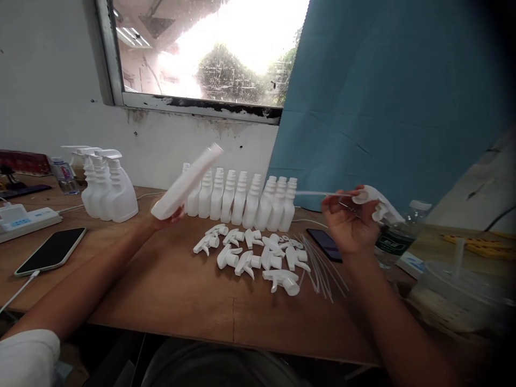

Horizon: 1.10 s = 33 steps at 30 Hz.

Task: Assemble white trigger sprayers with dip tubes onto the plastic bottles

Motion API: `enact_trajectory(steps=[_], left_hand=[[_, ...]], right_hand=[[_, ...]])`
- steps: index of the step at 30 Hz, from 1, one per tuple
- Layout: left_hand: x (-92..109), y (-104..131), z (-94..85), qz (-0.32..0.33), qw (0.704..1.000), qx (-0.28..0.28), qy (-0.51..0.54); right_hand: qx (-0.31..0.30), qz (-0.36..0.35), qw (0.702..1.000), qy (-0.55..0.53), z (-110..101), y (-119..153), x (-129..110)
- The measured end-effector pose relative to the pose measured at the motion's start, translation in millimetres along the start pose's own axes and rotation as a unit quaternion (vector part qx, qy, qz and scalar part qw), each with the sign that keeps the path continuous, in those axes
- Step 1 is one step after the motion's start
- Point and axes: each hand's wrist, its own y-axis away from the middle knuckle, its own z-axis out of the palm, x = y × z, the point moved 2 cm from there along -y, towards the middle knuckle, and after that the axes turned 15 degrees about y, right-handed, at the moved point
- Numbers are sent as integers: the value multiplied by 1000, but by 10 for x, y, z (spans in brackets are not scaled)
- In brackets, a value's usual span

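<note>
My left hand (174, 216) is closed around a white spray bottle (187, 183), which is raised off the table and tilted with its open neck toward the upper right. In my right hand (350, 223) is a white trigger sprayer head (377, 204); its thin dip tube (314, 193) points left toward the bottles. A row of white bottles without heads (241, 201) stands upright behind. In front of them lie several loose trigger sprayer heads (246, 262). Clear thin tubes (320, 266) are spread to the right of these heads.
Several bottles with sprayer heads fitted (116, 191) stand at the left, near a phone (50, 250) and a power strip (30, 223). To the right are another phone (324, 243), a water bottle (395, 242) and a lidded plastic cup (453, 293). A blue curtain (382, 97) hangs behind.
</note>
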Motion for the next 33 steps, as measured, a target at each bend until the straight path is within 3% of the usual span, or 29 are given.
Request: enact_trajectory(steps=[3,6,10,13,18,24,33], left_hand=[[158,-38,-231,142,985,94,-15],[218,-21,-488,243,931,233,-140],[189,7,-829,227,843,389,-294],[164,2,-1019,191,782,465,-369],[63,-139,-1117,88,706,452,-538],[-102,-300,-1071,61,713,402,-571],[-132,-285,-970,37,706,345,-618]], right_hand=[[18,40,999,1,-195,-89,36],[-9,93,993,73,-331,-119,112],[12,197,958,207,-473,-129,266],[41,241,932,268,-578,-149,382],[77,252,909,323,-706,-168,492],[99,239,887,383,-773,-96,603],[91,196,835,505,-906,-51,784]])
